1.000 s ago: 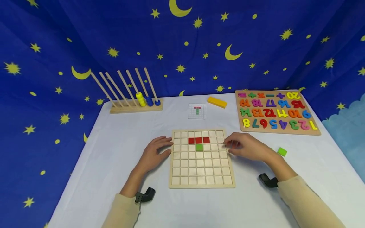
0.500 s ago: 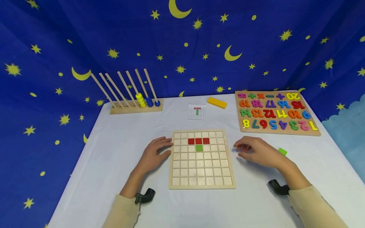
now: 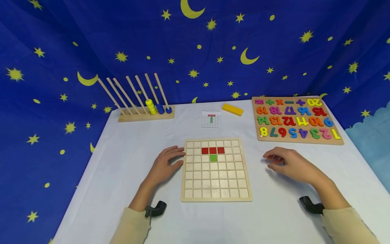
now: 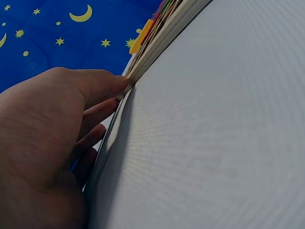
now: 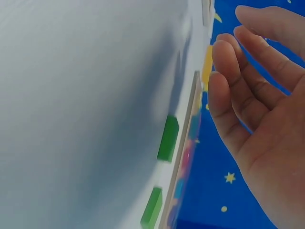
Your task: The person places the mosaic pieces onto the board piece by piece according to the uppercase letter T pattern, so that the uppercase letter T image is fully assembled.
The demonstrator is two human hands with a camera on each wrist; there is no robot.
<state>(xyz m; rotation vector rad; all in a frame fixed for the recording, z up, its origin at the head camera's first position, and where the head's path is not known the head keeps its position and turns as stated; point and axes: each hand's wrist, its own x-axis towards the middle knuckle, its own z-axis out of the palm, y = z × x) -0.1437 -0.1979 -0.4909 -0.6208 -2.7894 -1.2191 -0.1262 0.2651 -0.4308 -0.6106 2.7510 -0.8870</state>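
White tablecloth point(image 3: 219, 223), blue starry curtain point(image 3: 222, 37), left fingers point(image 3: 175, 155) relaxed beside board point(image 3: 214, 174), right fingers point(image 3: 275, 151) loosely curved

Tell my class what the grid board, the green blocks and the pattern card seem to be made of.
Grid board: probably wood with a smooth finish, judging by its pale tan color.
Green blocks: painted wood or plastic, fairly matte; the even color hides which.
Pattern card: likely paper or card, flat and white with printed squares; whether laminated, I cannot tell.
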